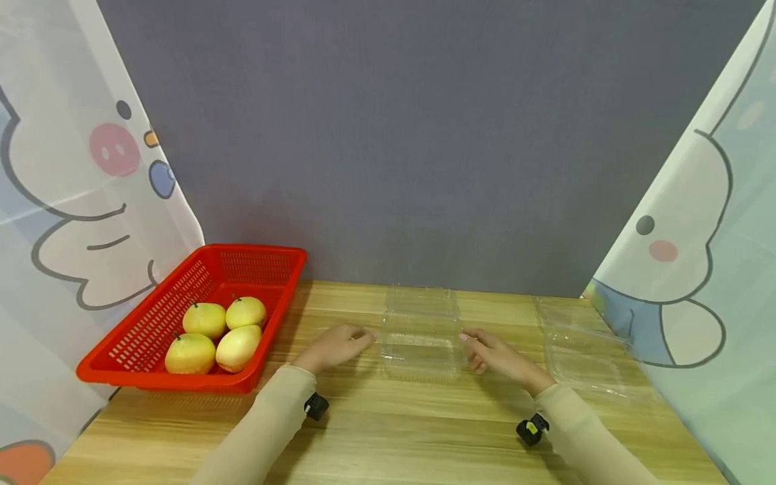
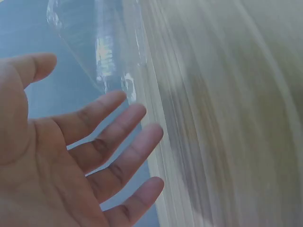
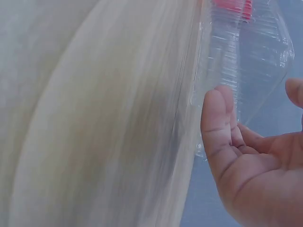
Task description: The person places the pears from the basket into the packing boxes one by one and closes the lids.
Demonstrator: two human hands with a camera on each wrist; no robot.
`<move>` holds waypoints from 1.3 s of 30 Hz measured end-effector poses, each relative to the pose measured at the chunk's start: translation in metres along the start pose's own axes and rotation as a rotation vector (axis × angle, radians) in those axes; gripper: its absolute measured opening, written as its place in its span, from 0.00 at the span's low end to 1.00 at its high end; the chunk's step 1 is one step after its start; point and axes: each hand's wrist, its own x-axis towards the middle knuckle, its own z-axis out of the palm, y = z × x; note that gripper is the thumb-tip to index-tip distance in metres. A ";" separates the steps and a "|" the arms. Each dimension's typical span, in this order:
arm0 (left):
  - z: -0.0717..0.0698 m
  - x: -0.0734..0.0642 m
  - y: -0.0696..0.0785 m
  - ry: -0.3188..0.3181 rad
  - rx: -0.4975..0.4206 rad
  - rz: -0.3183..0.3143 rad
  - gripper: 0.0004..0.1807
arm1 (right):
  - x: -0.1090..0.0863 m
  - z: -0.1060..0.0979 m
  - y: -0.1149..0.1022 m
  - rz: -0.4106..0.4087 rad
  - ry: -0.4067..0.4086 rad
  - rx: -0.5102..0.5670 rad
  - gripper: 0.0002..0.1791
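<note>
Head view looks forward and down; close wrist views share the clear container [image 1: 421,345]

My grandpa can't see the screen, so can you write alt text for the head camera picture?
A person's left hand and right hand are at either side of a clear plastic box on a wooden table. A red basket holding four yellow fruits is on the left, and a second clear box is on the right.

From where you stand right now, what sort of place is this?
Probably a makeshift tabletop booth, perhaps indoors: a plain gray panel rises behind a wood-grain table, and cartoon-printed sheets flank it on both sides.
</note>
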 end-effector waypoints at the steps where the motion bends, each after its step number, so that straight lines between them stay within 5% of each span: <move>1: 0.001 0.000 0.001 -0.005 -0.014 0.006 0.37 | 0.000 0.000 -0.001 0.001 -0.007 0.008 0.39; 12: 0.008 0.001 0.005 -0.019 -0.030 0.047 0.32 | -0.004 0.003 0.000 -0.055 -0.058 0.078 0.35; 23: 0.011 0.000 0.006 -0.031 -0.027 0.066 0.21 | 0.000 0.006 0.009 -0.008 -0.039 0.235 0.34; 39: -0.001 -0.007 0.021 -0.025 0.137 0.038 0.27 | 0.004 0.006 0.015 0.049 -0.038 0.449 0.28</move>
